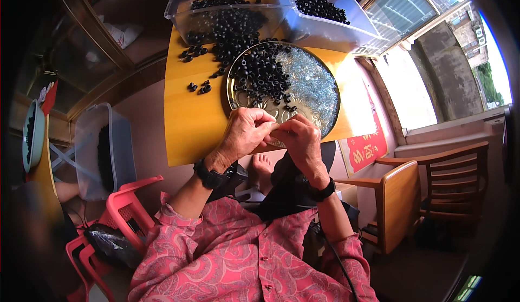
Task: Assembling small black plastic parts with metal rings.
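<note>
My left hand point(246, 135) and my right hand point(301, 142) meet over the near rim of a round metal tray point(230, 97). Both have thumb and fingers pinched together, fingertips almost touching. Whatever lies between them is too small and covered to make out. On the tray's left half is a heap of small black ring-shaped pieces point(262, 74). A spread of tiny clear, shiny bits point(306, 74) covers its right half. Embossed patterns show on the tray's bare part just beyond my fingers.
The tray sits on a yellow table point(192, 123), with loose black pieces point(204, 88) beside it. Two clear plastic bins point(338, 37) of black pieces stand at the back. Another bin point(86, 156) and a red plastic chair point(127, 204) are left; a wooden chair point(401, 204) is right.
</note>
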Demonstrator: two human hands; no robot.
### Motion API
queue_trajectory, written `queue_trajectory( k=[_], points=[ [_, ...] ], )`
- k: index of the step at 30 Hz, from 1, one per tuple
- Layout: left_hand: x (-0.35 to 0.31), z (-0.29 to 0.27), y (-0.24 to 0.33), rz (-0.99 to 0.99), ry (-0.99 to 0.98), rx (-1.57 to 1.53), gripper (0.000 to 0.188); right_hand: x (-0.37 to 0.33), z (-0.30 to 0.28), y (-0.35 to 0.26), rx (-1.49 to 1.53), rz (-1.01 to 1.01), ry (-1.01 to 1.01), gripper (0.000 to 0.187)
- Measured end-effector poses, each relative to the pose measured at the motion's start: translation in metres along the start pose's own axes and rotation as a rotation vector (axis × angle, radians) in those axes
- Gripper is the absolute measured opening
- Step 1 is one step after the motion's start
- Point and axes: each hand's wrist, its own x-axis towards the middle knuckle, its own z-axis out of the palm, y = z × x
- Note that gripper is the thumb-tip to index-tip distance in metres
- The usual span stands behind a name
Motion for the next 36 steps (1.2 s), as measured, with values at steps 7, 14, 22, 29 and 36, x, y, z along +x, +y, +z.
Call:
queue_trajectory(
  k=[7,14,22,29,36],
  points=[
    [0.019,0.001,-0.011,0.137,0.088,0.293,0.010,0.012,0.012,0.016,-0.061,0.057,-0.008,0.012],
    [0.020,0.009,-0.020,0.376,0.197,0.477,0.007,0.014,0.016,0.022,-0.070,0.094,0.003,0.012],
    [0.015,0.014,-0.023,0.439,0.198,0.554,0.003,0.016,0.010,0.020,-0.038,0.164,-0.058,0.012],
    [0.008,0.022,-0.026,0.477,0.191,0.662,0.008,0.015,0.002,0.022,-0.014,0.074,-0.102,0.008],
    [0.001,0.027,-0.026,0.605,0.140,0.730,0.009,0.005,0.005,0.010,-0.008,0.058,0.205,0.018]
  ],
)
